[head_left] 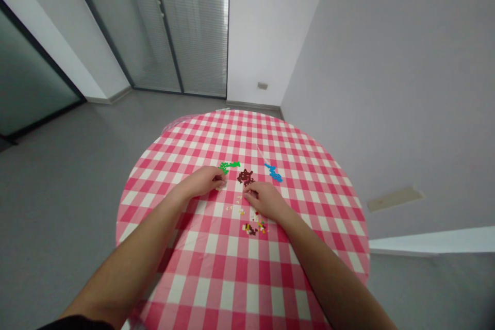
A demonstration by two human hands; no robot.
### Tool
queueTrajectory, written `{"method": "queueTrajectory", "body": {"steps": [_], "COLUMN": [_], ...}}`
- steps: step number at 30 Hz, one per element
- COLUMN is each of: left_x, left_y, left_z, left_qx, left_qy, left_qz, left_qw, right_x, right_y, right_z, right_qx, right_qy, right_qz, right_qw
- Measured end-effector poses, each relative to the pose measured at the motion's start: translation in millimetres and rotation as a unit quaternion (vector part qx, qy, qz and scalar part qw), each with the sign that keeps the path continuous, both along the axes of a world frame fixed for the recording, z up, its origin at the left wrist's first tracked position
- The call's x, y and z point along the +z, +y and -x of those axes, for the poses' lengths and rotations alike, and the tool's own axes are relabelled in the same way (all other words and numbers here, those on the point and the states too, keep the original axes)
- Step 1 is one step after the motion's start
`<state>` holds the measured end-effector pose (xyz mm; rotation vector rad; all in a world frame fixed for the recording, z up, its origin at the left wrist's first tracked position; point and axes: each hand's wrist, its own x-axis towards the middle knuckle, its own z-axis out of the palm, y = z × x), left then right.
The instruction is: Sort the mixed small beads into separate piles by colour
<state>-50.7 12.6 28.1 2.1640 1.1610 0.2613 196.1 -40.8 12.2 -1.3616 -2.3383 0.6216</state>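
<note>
My left hand rests low over the table with its fingers curled together, just below a heap of small green pieces. A few whitish pieces lie by its fingertips. My right hand is closed in a pinch beside a heap of dark brown pieces. Whatever either hand holds is hidden or too small to name. Between and below the hands lie scattered pale pieces. Closer to me is a mixed heap of brown, yellow, red and white pieces.
Small blue pieces form a heap to the right of the brown ones. A red-and-white checked cloth covers the round table. Beyond it stand a glass partition with blinds and a pale wall on the right.
</note>
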Motion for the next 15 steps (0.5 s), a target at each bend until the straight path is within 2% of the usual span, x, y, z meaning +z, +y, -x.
{"method": "queueTrajectory", "body": {"steps": [6, 9, 15], "left_x": [-3.5, -4.4, -9.1], "left_y": [-17, -23, -22], "left_z": [-35, -43, -44], "left_qx": [-0.14, -0.152, -0.134], "left_qy": [-0.024, -0.015, -0.018], "left_qz": [-0.1, -0.119, -0.117], "left_qw": [0.985, 0.981, 0.984], "right_x": [-3, -4, -4], "right_y": [4, 6, 7], "right_z": [-4, -7, -8], "right_qx": [-0.034, -0.043, -0.045], "right_qy": [-0.007, -0.014, -0.024], "right_qz": [-0.008, -0.012, -0.013], "right_qw": [0.999, 0.999, 0.999]}}
